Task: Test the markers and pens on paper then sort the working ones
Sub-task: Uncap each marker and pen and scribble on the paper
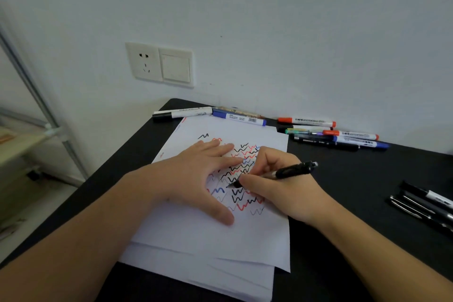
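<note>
Head view: testing step in hand. Right hand (277, 186) pinching slim black click pen (282, 173), tip on scribbled white paper sheet (196, 235). Left hand (196, 179) flat, fingers spread, pinning sheet. Next: judge line, then sort pen, probably beyond right hand.

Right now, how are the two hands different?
The left hand lies flat with straight fingers, pressing the paper down; the right hand is curled around a black pen. The left hand holds nothing; the right hand puts the pen's tip to the squiggles. Both rest on the paper.
</note>
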